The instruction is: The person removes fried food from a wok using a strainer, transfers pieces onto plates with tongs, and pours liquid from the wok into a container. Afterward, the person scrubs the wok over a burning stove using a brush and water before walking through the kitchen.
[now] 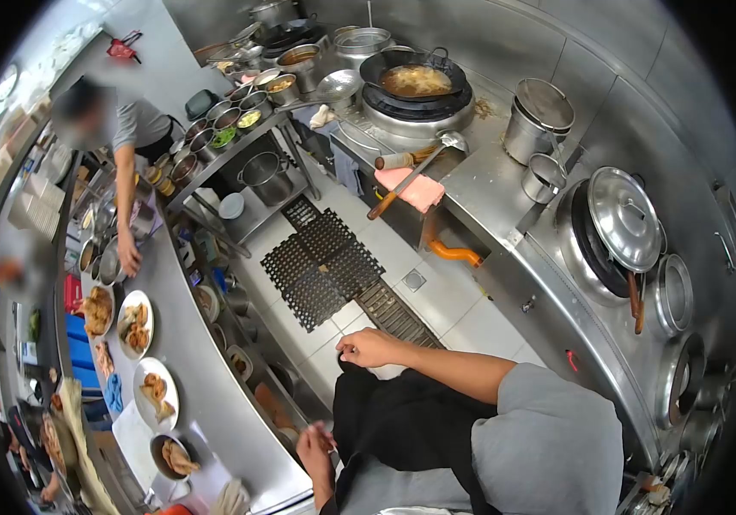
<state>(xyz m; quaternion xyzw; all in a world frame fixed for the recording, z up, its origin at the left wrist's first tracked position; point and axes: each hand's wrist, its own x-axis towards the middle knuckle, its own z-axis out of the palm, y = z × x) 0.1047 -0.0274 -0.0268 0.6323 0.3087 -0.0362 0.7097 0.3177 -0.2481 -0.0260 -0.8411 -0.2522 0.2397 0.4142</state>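
Observation:
My right hand (369, 348) is closed at the top edge of a black apron (402, 421), over my waist; what its fingers hold, if anything, is too small to make out. Lower down, my left hand (317, 446) hangs beside the steel counter (235, 412), its fingers smeared by motion. Nearest to it on that counter is a dark bowl (175, 456) with fried food. Behind the bowl stand a white oval plate (157, 395) and another white plate (135, 324), both with fried pieces.
A co-worker (140, 129) reaches over the counter's far end. On the stove sits a wok (415, 79) of bubbling oil. A ladle (415, 176) and a pink cloth (415, 189) lie at the stove's edge. Black mats (325, 266) cover part of the floor.

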